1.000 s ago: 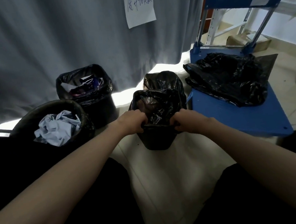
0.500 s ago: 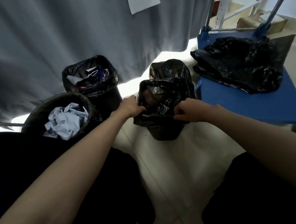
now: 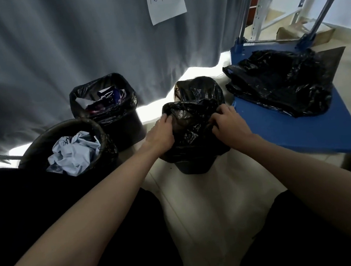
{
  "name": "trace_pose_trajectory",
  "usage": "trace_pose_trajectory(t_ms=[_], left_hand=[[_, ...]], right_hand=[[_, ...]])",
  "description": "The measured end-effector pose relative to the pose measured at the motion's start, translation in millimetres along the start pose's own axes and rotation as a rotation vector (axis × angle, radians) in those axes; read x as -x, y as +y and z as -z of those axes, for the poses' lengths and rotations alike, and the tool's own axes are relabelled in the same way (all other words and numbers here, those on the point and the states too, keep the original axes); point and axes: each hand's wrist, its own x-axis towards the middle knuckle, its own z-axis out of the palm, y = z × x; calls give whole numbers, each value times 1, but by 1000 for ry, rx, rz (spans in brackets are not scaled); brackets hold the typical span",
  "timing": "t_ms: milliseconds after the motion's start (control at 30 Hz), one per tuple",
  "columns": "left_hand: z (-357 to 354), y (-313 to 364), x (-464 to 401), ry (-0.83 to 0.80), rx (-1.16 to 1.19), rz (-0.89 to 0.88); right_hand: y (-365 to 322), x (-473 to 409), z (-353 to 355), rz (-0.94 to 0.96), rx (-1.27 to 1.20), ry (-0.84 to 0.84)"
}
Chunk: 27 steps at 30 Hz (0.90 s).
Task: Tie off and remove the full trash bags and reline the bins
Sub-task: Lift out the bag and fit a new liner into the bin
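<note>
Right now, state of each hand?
Left hand: gripping the bag at its left rim.
Right hand: gripping the bag's right rim.

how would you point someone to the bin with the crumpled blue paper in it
Start at the grey curtain and come down to the bins on the floor. The round bin stands farthest left, nearest the person. It alone shows crumpled pale blue paper on top.

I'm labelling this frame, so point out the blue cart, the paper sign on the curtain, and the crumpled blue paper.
blue cart (image 3: 298, 129), head view, bare deck near its front edge
paper sign (image 3: 167, 2), head view, middle of the sheet
crumpled blue paper (image 3: 75, 152), head view, centre of the wad
</note>
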Motion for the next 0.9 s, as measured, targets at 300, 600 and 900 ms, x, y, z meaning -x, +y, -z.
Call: trace_pose_trajectory(t_ms=[300,600,900], left_hand=[[-7,17,-21,-37,-586,-13],[-6,7,-39,-73,-389,149],[-5,-11,-30,-53,5,355]], right_hand=[[1,-9,-18,-194,-94,-66],[5,-21,-30,-297,-235,-198],[4,-23,-32,-371,-340,-127]])
